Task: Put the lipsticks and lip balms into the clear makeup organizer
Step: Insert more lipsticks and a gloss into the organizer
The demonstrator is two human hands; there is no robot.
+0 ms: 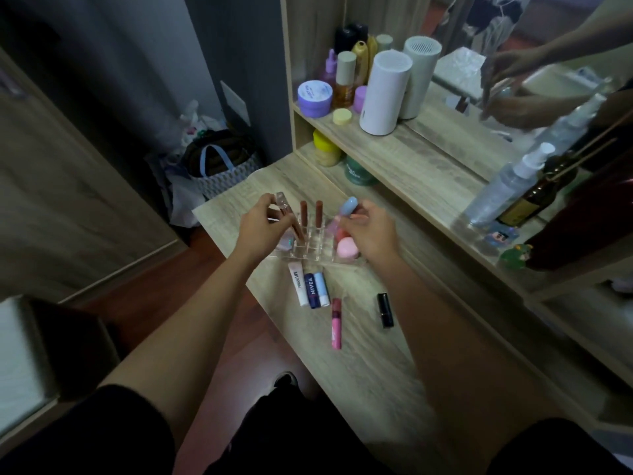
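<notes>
The clear makeup organizer (310, 250) stands on the wooden dresser top, with two brown lipsticks (311, 214) upright in its back slots and a pink round balm (347, 250) at its right side. My left hand (263, 228) holds a clear-capped lipstick (286, 209) tilted over the organizer's left slots. My right hand (368, 231) grips a light blue tube (347, 209) above the right side. In front of the organizer lie a white lip tube (297, 283), a navy Nivea balm (311, 290), a light blue balm (321, 287), a pink lip tint (336, 323) and a black lipstick (385, 310).
A shelf at the back carries a white cylinder (383, 92), purple jars (314, 97) and bottles. A mirror (513, 80) at the right reflects my hands. A spray bottle (507, 186) and a dark bottle (531, 197) stand on the right ledge. A bag (219, 166) sits on the floor at left.
</notes>
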